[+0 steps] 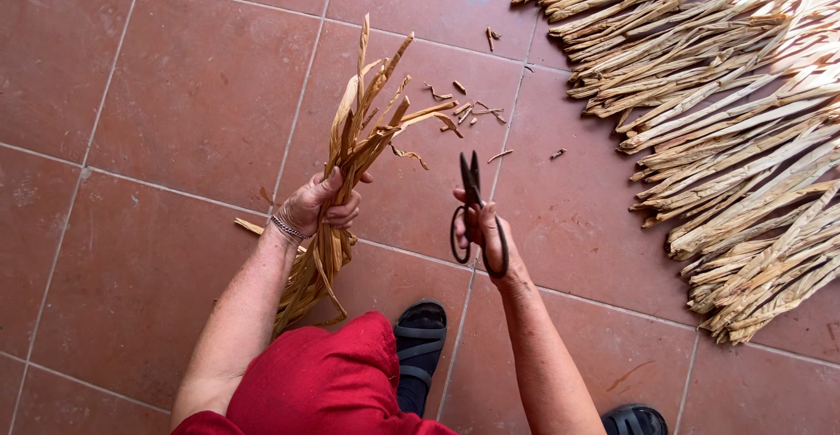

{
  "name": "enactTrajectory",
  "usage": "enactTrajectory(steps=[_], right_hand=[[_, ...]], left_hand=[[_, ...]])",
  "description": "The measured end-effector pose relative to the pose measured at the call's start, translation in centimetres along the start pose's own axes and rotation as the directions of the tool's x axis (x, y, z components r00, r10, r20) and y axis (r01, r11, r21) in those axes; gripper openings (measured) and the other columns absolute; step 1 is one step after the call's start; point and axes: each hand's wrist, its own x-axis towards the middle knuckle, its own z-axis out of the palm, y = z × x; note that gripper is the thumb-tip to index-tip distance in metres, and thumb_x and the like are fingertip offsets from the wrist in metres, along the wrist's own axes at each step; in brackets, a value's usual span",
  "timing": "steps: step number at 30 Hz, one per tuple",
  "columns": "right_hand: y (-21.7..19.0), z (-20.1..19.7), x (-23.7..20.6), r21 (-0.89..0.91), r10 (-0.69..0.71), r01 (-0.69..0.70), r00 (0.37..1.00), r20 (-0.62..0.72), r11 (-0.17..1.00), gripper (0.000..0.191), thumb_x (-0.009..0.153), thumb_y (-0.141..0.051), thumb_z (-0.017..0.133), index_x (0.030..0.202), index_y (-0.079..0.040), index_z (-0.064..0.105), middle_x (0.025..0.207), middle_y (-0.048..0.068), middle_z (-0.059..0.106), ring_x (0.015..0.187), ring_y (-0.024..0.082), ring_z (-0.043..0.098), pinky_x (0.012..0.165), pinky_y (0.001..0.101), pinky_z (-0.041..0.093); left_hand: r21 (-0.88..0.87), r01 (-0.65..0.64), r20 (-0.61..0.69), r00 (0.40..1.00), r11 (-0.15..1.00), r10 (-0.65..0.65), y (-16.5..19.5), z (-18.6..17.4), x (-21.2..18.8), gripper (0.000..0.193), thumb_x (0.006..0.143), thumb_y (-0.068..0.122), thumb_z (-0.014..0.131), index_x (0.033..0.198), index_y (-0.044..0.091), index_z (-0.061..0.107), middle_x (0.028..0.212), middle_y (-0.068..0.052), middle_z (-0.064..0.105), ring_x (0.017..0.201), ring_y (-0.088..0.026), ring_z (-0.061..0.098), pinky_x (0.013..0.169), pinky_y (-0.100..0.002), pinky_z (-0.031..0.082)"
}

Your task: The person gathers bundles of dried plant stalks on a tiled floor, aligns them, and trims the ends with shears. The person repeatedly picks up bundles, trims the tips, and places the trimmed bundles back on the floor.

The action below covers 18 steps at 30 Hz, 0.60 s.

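Nearest, a red cloth garment [328,378] and a black strapped sandal [420,339] are showing above the reddish-brown tiled floor [175,94]. The left hand [319,206] is clenching around a bundle of dry, tan, flat plant strips [350,168], which is standing nearly upright, its uneven, curling tips fanning out above the fist. The right hand [486,234] is gripping dark metal scissors [472,207] by their looped handles, blades pointing away, nearly closed. Beyond, small cut scraps [468,109] are lying scattered. Farthest right, a broad woven mat of pale plant strips [735,120] is spreading out.
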Motion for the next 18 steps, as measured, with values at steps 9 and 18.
enactTrajectory(steps=[9, 18], right_hand=[[-2.8, 5.6, -1.1, -0.295, -0.22, 0.239, 0.971, 0.095, 0.925, 0.087, 0.098, -0.069, 0.04, 0.157, -0.005, 0.043, 0.083, -0.002, 0.053, 0.073, 0.009, 0.049, 0.064, 0.027, 0.045], [-4.8, 7.0, -1.6, -0.364, -0.361, 0.399, 0.917, 0.17, 0.842, 0.077, 0.104, -0.061, 0.048, 0.154, -0.003, 0.047, 0.082, -0.002, 0.051, 0.076, 0.009, 0.052, 0.07, 0.0259, 0.048]], left_hand=[[-0.003, -0.037, 0.042, 0.998, 0.999, 0.037, -0.5, 0.8, -0.3, 0.066, 0.105, 0.062, 0.041, 0.135, 0.006, 0.059, 0.056, 0.004, 0.036, 0.045, -0.008, 0.032, 0.047, -0.027, 0.029], [0.095, -0.006, -0.005, 1.0, 0.995, 0.007, -0.3, 1.8, 0.5, 0.069, 0.105, 0.065, 0.034, 0.132, 0.007, 0.061, 0.053, 0.004, 0.036, 0.043, -0.008, 0.033, 0.044, -0.027, 0.029]])
